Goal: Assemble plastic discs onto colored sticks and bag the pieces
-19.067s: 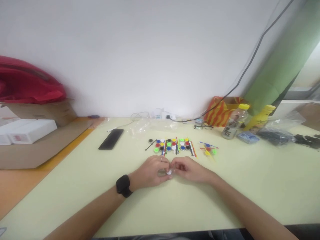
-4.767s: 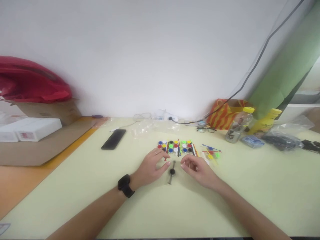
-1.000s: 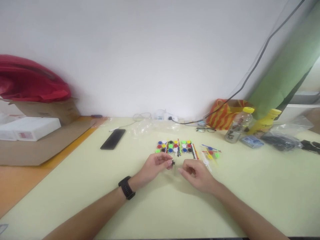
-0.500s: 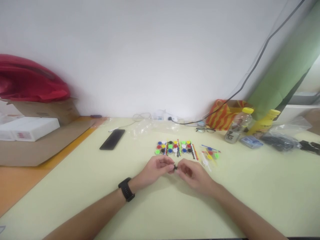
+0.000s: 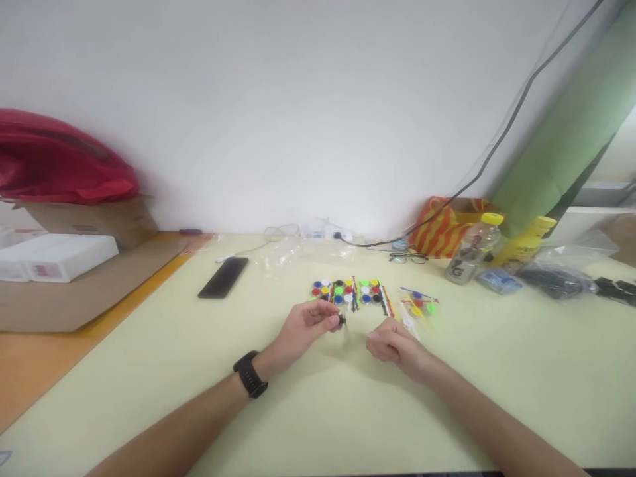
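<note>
My left hand (image 5: 309,326), a black watch (image 5: 251,374) on its wrist, pinches a small black plastic piece (image 5: 342,319) between thumb and fingertips. A faint blurred streak shows beside that piece. To the right, my right hand (image 5: 397,346) is apart from it, its fingers curled in and nothing visible in them. Beyond my hands lie rows of coloured round discs (image 5: 339,291) with thin coloured plastic arrows (image 5: 384,301) between them. Past my right hand is a loose group of arrows with discs attached (image 5: 418,304) in blue, red, yellow and green.
A phone (image 5: 223,277) lies at left, near a cardboard sheet (image 5: 99,301) with white boxes (image 5: 74,257). Glasses (image 5: 408,258), a clear bottle (image 5: 474,250), a yellow bottle (image 5: 527,245), a card pack (image 5: 499,281) and a striped bag (image 5: 437,228) stand or lie at back right.
My right hand has let go of the black piece and drawn away to the right, its fingers curling. My left hand has shifted slightly left and away from me, still holding the piece.
</note>
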`<state>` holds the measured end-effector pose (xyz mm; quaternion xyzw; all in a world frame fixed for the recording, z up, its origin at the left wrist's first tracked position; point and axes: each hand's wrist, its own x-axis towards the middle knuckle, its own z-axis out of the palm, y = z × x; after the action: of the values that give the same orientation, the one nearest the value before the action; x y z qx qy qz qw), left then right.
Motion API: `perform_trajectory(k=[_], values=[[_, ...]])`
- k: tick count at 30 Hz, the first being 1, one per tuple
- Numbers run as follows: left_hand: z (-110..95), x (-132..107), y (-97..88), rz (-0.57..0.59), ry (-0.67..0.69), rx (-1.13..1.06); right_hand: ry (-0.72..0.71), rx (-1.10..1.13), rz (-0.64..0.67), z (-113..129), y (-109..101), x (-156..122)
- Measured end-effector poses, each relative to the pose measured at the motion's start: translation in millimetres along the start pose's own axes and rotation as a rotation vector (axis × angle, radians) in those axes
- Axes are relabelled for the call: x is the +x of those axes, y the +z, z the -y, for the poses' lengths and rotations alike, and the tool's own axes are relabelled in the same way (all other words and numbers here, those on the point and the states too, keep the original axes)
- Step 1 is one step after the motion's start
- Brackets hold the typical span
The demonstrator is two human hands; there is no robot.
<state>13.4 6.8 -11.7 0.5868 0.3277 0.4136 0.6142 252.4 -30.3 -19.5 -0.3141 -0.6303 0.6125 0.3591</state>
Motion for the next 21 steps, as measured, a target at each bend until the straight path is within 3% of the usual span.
perform_trajectory(k=[3, 9, 16, 21], values=[[-1, 0, 0.8, -0.003, 0.001, 0.005, -0.007, -0.020, -0.015, 4, 1, 0], [2, -3, 2.2, 0.092, -0.028, 0.043, -0.025, -0.212, -0.190, 12, 15, 3], [6, -6, 4.7, 0.169, -0.033, 0.126, -0.017, -0.085, -0.136, 7, 17, 3], [3, -7, 5.3, 0.187, -0.032, 0.151, -0.039, -0.111, -0.122, 9, 18, 1]])
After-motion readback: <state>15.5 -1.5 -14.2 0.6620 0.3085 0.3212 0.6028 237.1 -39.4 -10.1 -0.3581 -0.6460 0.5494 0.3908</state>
